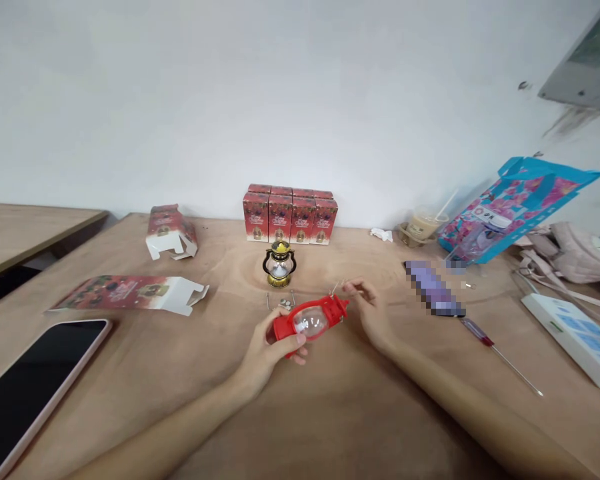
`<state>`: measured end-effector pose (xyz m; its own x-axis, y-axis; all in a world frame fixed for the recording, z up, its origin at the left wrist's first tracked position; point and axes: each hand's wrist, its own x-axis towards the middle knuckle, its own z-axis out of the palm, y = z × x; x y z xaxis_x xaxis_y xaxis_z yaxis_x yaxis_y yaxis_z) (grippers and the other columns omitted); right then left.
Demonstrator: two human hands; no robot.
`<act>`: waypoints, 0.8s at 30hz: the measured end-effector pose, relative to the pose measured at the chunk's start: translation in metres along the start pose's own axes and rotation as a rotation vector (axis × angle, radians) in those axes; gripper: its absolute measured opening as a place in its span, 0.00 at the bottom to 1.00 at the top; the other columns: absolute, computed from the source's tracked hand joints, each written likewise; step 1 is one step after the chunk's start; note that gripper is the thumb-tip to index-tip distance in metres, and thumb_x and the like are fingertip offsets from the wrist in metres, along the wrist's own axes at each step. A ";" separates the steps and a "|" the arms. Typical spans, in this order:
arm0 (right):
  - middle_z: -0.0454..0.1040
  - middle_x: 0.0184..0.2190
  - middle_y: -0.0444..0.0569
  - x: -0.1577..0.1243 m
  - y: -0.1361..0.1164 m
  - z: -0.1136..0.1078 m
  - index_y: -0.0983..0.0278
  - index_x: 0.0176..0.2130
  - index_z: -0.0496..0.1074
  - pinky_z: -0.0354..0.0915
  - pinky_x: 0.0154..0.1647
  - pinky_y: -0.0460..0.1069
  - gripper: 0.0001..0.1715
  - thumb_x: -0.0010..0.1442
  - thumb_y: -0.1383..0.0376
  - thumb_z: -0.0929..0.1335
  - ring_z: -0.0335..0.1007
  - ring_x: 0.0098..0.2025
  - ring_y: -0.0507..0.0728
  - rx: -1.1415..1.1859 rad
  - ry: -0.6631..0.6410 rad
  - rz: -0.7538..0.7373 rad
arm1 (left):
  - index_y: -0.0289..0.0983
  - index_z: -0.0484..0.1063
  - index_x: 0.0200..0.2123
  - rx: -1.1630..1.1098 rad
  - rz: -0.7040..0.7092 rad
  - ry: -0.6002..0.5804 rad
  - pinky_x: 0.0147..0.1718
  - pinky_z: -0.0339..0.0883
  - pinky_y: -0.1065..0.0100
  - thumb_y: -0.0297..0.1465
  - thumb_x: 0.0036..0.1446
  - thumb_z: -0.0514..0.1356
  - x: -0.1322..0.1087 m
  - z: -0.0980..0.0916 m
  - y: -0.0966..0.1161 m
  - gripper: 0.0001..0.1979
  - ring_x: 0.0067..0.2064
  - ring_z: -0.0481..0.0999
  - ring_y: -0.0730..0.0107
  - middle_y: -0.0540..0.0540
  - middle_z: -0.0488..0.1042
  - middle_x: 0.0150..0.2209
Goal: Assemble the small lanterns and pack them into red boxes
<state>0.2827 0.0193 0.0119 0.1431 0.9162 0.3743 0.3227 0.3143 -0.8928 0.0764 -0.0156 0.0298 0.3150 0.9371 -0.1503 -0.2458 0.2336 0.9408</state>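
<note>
My left hand (269, 348) is closed around a small red toy lantern (311, 320) with a clear globe, held on its side just above the wooden table (330, 413). My right hand (371, 312) pinches the thin wire handle (336, 288) at the lantern's top end. A black and gold lantern (279, 264) stands upright just beyond. A few small metal parts (283, 303) lie on the table between the two lanterns.
Several red boxes (290, 213) stand in a row at the back. Two opened boxes (130, 293) (171, 231) lie at left, a phone (30, 387) at near left. A red-handled screwdriver (500, 353), a drink cup (425, 225), a blue bag (515, 203) and a white box (575, 337) sit at right.
</note>
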 end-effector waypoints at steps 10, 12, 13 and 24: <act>0.65 0.23 0.41 -0.010 0.005 0.009 0.61 0.31 0.65 0.59 0.25 0.45 0.16 0.61 0.52 0.63 0.60 0.23 0.50 0.229 -0.344 0.108 | 0.35 0.69 0.36 0.333 0.137 -0.083 0.36 0.67 0.67 0.37 0.41 0.68 -0.009 0.004 -0.002 0.19 0.35 0.73 0.68 0.48 0.75 0.34; 0.61 0.21 0.39 -0.009 0.005 0.008 0.61 0.29 0.63 0.57 0.23 0.45 0.17 0.60 0.51 0.63 0.56 0.22 0.49 0.207 -0.208 0.085 | 0.35 0.69 0.36 0.339 0.134 -0.051 0.34 0.67 0.67 0.37 0.42 0.68 -0.008 0.004 -0.003 0.19 0.32 0.73 0.68 0.50 0.74 0.31; 0.60 0.20 0.39 -0.009 0.005 0.007 0.61 0.28 0.62 0.56 0.23 0.45 0.18 0.59 0.50 0.64 0.56 0.22 0.49 0.188 -0.137 0.062 | 0.35 0.68 0.36 0.317 0.119 -0.023 0.33 0.68 0.66 0.38 0.42 0.67 -0.007 0.005 -0.003 0.19 0.30 0.73 0.69 0.50 0.74 0.29; 0.66 0.23 0.42 0.027 0.028 0.002 0.63 0.28 0.64 0.59 0.26 0.46 0.21 0.57 0.48 0.64 0.59 0.22 0.49 0.132 0.220 0.070 | 0.36 0.62 0.35 0.036 0.105 0.038 0.22 0.68 0.70 0.41 0.44 0.67 0.000 -0.001 -0.004 0.21 0.24 0.72 0.74 0.51 0.70 0.29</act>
<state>0.2941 0.0535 -0.0036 0.3656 0.8654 0.3428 0.1816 0.2949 -0.9381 0.0766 -0.0168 0.0261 0.2540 0.9653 -0.0611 -0.2422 0.1247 0.9622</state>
